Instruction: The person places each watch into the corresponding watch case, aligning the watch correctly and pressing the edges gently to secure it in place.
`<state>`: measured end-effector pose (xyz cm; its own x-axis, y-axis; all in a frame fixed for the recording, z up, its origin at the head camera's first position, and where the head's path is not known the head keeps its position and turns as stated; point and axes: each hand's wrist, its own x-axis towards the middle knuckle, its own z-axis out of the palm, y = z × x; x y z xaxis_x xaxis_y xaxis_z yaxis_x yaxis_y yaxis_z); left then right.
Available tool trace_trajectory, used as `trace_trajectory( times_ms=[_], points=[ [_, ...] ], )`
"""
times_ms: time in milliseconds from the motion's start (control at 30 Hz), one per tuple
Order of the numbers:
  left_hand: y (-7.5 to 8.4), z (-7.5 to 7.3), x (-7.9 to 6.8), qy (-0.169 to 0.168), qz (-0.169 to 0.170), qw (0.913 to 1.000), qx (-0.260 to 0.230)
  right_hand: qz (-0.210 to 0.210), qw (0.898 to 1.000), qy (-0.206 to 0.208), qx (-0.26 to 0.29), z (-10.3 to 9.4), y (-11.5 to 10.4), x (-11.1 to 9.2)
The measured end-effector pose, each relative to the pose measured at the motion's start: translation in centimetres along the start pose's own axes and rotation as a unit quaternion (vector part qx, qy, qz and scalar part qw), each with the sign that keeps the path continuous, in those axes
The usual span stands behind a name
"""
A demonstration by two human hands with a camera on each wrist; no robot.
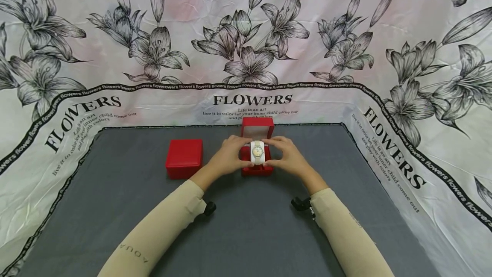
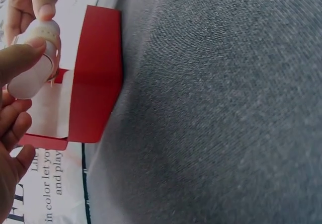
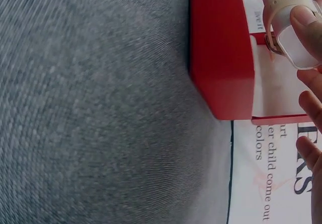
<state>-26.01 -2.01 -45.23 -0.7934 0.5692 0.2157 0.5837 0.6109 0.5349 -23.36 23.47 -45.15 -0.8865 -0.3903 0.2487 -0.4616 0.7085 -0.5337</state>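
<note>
A wristwatch (image 1: 257,151) with a round pale dial is wrapped around a white cushion (image 2: 27,85). My left hand (image 1: 227,155) grips one end of this cushion, thumb toward me and fingers on the far side. On the opposite end my right hand (image 1: 287,157) pinches in the same way. Both hands hold the watch over an open red box (image 1: 256,173), its lid raised at the back with a white lining (image 1: 256,132). In the wrist views the watch strap's buckle (image 3: 273,44) shows beside the cushion.
A second red box (image 1: 184,158), closed, sits left of the open one. Both stand on the grey cloth (image 1: 246,234), whose far edge meets a white border printed with flowers and lettering. A dark wrist-worn device (image 1: 301,204) shows at the right sleeve.
</note>
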Motion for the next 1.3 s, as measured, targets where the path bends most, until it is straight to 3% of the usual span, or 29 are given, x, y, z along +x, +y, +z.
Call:
trace_trajectory(
  times_ms=[700, 1300],
  points=[
    [-0.4, 2.0, 0.5, -0.015, -0.016, 0.9997, 0.014, 0.027, 0.999, -0.034, -0.011, 1.1, 1.7, -0.3],
    [-0.5, 1.7, 0.6, -0.046, -0.017, 0.9976, 0.050, 0.006, 0.998, -0.054, -0.019, 1.4, 2.2, 0.1]
  ],
)
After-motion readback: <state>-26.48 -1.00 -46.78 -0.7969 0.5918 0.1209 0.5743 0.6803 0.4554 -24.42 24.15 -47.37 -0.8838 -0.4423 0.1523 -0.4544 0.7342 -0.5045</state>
